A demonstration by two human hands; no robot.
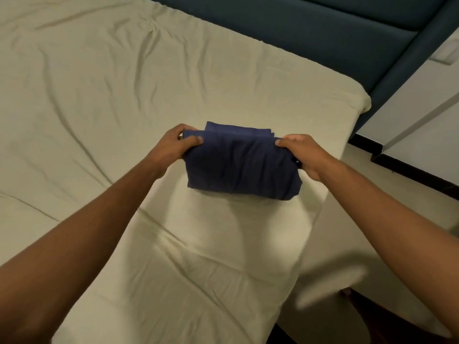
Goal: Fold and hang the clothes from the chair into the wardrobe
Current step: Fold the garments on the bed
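A navy blue garment (242,165), folded into a compact rectangle, lies near the right edge of the bed (99,95). My left hand (173,146) grips its left end, thumb on top and fingers curled round the far side. At the right end, my right hand (301,152) holds the fabric, thumb pressed on the upper corner and fingers hidden underneath. The folded layers show along the far edge. No chair or wardrobe is in view.
A wrinkled cream sheet covers the bed. A dark teal padded headboard (323,33) runs along the far side and right. A white bedside unit (422,120) with a black base stands at the right, past the mattress corner.
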